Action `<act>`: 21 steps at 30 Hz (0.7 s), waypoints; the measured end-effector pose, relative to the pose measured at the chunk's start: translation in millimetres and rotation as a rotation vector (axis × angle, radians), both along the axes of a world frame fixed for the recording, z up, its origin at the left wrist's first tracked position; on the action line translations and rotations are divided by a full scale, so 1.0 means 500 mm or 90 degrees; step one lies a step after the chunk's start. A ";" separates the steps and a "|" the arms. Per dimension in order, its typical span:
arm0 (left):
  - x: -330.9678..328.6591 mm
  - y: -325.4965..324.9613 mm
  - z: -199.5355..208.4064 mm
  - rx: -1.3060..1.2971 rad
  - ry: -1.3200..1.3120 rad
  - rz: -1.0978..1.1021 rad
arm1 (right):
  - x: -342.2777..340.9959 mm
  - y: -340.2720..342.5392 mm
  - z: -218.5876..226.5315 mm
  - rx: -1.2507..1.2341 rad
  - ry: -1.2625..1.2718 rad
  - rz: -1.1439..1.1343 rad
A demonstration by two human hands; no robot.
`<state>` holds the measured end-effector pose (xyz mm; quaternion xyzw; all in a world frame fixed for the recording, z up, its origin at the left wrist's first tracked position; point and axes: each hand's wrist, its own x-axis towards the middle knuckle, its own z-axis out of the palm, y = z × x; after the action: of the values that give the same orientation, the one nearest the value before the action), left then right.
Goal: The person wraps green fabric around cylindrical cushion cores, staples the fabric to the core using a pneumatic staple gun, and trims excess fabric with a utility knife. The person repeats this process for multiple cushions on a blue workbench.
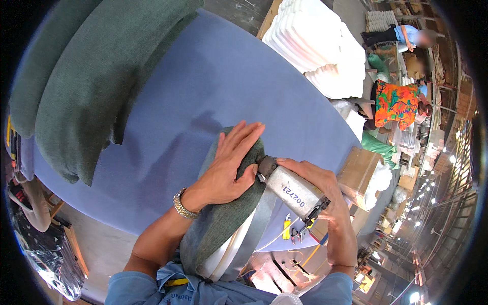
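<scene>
A long padded piece covered in dark green fabric (216,236) runs from my body out over the blue-covered table (239,76). Across its far end lies my left hand (226,170), fingers stretched out flat and the thumb against the fabric edge. My right hand (321,183) is wrapped round a silver staple gun (291,188). The gun's dark nose meets the right side of the padded piece, close to my left thumb. Along that same side shows a pale, uncovered strip. My right palm and some fingers are hidden behind the gun.
More green padded pieces (86,86) lie at the far left. White foam sheets (305,35) are stacked beyond the table. A yellow-handled tool (286,227) and pliers (299,235) lie at right, near a cardboard box (358,175). Two people (399,104) are farther off.
</scene>
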<state>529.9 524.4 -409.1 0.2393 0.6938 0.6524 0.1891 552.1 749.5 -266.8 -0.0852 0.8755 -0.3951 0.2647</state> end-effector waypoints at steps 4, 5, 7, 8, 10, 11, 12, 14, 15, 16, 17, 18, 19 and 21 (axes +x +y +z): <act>-0.006 -0.005 -0.005 -0.014 0.007 -0.018 | -0.032 -0.007 0.013 0.030 -0.026 0.044; -0.009 -0.004 -0.005 -0.013 0.010 -0.019 | -0.037 -0.010 0.014 0.033 -0.030 0.048; -0.007 -0.005 -0.005 -0.016 0.014 -0.017 | -0.042 -0.021 0.007 0.061 -0.019 0.054; -0.011 -0.006 -0.012 -0.006 0.017 -0.028 | -0.042 -0.024 0.005 0.075 -0.012 0.057; -0.030 -0.014 -0.029 0.010 0.033 -0.043 | -0.037 -0.026 -0.003 0.076 -0.017 0.034; -0.042 -0.012 -0.038 0.046 0.027 -0.053 | -0.032 -0.025 -0.007 0.077 -0.019 0.021; -0.060 -0.009 -0.050 0.078 0.026 -0.060 | -0.033 -0.026 -0.013 0.072 -0.015 0.021; -0.095 0.001 -0.065 0.111 0.005 -0.091 | -0.027 -0.029 -0.014 0.063 -0.007 0.014; -0.116 0.014 -0.069 0.112 -0.013 -0.109 | -0.030 -0.032 -0.012 0.066 0.007 0.030; -0.131 0.025 -0.069 0.116 -0.033 -0.129 | -0.032 -0.033 -0.010 0.072 0.019 0.045; -0.139 0.030 -0.068 0.082 -0.044 -0.128 | -0.036 -0.035 -0.006 0.076 0.031 0.060; -0.143 0.036 -0.066 0.048 -0.060 -0.132 | -0.040 -0.036 -0.004 0.085 0.031 0.073; -0.146 0.042 -0.066 0.014 -0.077 -0.136 | -0.047 -0.036 0.000 0.094 0.030 0.087; -0.155 0.049 -0.063 0.001 -0.090 -0.126 | -0.068 -0.040 0.010 0.131 0.012 0.115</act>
<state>452.6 549.0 -440.5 0.2599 0.6512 0.6465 0.3007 518.3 729.7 -262.0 -0.1394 0.9026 -0.2772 0.2985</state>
